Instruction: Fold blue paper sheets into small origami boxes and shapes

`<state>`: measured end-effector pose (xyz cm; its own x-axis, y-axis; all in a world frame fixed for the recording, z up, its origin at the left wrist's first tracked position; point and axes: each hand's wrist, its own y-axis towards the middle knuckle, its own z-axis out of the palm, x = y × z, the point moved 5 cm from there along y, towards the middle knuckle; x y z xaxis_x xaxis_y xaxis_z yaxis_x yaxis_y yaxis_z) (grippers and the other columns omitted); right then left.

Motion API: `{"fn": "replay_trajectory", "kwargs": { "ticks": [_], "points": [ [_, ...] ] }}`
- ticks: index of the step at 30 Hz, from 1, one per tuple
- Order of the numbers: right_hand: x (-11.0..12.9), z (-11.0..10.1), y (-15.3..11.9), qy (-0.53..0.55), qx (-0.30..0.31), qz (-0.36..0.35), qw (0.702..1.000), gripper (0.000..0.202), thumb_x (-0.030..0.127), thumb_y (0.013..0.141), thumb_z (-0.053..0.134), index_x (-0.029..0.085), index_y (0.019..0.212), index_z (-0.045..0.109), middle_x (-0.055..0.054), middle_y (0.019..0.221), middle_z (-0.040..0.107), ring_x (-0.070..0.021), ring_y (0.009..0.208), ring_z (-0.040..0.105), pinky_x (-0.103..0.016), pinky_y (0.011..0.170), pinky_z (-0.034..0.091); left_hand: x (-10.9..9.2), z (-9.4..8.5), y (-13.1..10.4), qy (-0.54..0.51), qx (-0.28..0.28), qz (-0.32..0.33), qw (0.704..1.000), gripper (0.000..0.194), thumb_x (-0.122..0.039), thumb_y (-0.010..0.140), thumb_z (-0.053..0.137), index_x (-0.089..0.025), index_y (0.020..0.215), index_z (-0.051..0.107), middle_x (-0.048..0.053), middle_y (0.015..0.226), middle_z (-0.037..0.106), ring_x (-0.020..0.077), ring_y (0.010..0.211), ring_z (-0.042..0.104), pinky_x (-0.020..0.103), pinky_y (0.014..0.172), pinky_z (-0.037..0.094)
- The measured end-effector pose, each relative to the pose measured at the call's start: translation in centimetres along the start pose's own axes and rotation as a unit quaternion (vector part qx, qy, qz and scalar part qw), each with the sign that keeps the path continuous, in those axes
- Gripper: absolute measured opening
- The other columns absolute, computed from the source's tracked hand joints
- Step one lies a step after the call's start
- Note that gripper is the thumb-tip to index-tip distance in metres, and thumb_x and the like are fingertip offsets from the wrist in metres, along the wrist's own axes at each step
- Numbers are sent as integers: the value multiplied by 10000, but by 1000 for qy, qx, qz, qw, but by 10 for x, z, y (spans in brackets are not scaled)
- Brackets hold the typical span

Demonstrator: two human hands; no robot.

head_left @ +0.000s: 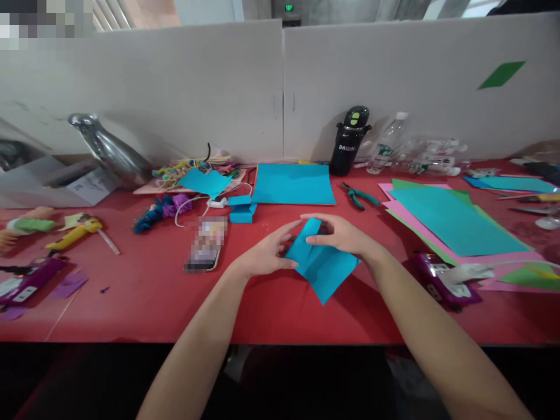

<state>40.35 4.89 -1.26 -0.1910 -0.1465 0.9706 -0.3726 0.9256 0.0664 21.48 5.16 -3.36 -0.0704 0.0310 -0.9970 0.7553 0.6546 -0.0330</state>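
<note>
A sheet of blue paper (pixel 328 271) with a folded strip along its upper left side is held just over the red table, one corner pointing down toward me. My left hand (pixel 266 252) grips its left edge, the thumb near the lower side and the other fingers partly behind the sheet. My right hand (pixel 343 234) pinches the folded strip near its top, thumb in front and index finger at the upper edge. Beyond my left hand stands a small folded blue paper piece (pixel 242 211). A flat blue sheet (pixel 294 184) lies farther back.
A phone (pixel 205 245) lies left of my hands. Pliers (pixel 361 196), a black flask (pixel 349 143) and plastic bottles (pixel 387 146) are at the back right. Coloured paper sheets (pixel 459 221) and a purple power strip (pixel 444 283) are at right. A yellow glue gun (pixel 76 233) lies at left.
</note>
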Motion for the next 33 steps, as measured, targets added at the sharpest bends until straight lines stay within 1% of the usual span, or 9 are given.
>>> {"fn": "replay_trajectory", "kwargs": {
  "ticks": [4, 6, 11, 14, 17, 20, 23, 27, 33],
  "points": [
    [-5, -12, -8, -21, 37, 37, 998, 836, 359, 664, 879, 352, 1420, 521, -33, 1455, 555, -331, 1365, 487, -523, 1136, 414, 0, -16, 6, 73, -100, 38, 992, 775, -239, 790, 747, -230, 1483, 401, 164, 1331, 583, 326, 1186, 591, 485, 936, 525],
    [-7, -18, -10, -16, 38, 54, 998, 865, 354, 671, 872, 367, 1446, 488, -33, 1522, 483, -339, 1400, 443, -521, 1106, 448, -3, -26, 8, 96, -172, 61, 979, 666, -253, 802, 731, -185, 1413, 475, 163, 1313, 601, 326, 1204, 581, 491, 969, 513],
    [-12, -34, -6, -18, -91, 80, 993, 643, 359, 707, 836, 289, 1311, 629, -99, 1403, 587, -327, 1202, 594, -501, 939, 549, -6, -36, 8, 6, -275, 68, 959, 598, -309, 807, 744, -158, 1336, 508, 154, 1261, 634, 289, 1070, 658, 444, 853, 594],
    [-9, -36, -3, 33, -142, 49, 988, 625, 373, 761, 793, 266, 1345, 599, -77, 1048, 732, -239, 890, 677, -451, 824, 566, -5, -34, 8, -95, -294, 61, 949, 565, -354, 810, 755, -158, 1291, 531, 128, 1144, 668, 239, 921, 704, 430, 798, 623],
    [0, -33, -4, 27, -164, 10, 986, 594, 395, 795, 759, 279, 1355, 598, -21, 837, 709, -189, 715, 634, -392, 709, 546, -5, -30, 8, -132, -295, 41, 946, 551, -380, 782, 789, -165, 1241, 573, 113, 1097, 686, 240, 934, 709, 434, 804, 631],
    [9, -25, -5, -33, -134, -18, 990, 338, 411, 830, 713, 255, 1129, 744, -38, 904, 725, -190, 748, 628, -381, 727, 524, -4, -22, 9, -135, -259, 2, 956, 533, -384, 749, 818, -159, 1191, 624, 132, 1146, 699, 271, 987, 703, 442, 805, 635],
    [14, -18, -5, -67, -95, -46, 992, 208, 348, 874, 640, 256, 1001, 777, -44, 1051, 739, -219, 912, 656, -385, 834, 518, -1, -19, 9, -155, -257, -36, 953, 479, -339, 724, 841, -142, 1123, 664, 147, 1147, 709, 277, 941, 714, 426, 752, 649],
    [15, -11, -4, -49, -56, -68, 995, 345, 234, 896, 506, 292, 1150, 732, -26, 1193, 705, -238, 1071, 652, -404, 945, 511, 5, -25, 8, -202, -310, -43, 928, 383, -258, 720, 843, -138, 1045, 677, 138, 1123, 713, 260, 887, 729, 429, 769, 657],
    [20, 5, -9, -171, -61, -99, 978, 493, 386, 893, 639, 335, 1378, 567, -28, 1406, 596, -278, 1259, 572, -455, 1043, 492, 7, -29, 8, -289, -338, -24, 896, 354, -180, 775, 782, -178, 1074, 593, 105, 1119, 710, 245, 833, 754, 515, 841, 633]
  ]
}}
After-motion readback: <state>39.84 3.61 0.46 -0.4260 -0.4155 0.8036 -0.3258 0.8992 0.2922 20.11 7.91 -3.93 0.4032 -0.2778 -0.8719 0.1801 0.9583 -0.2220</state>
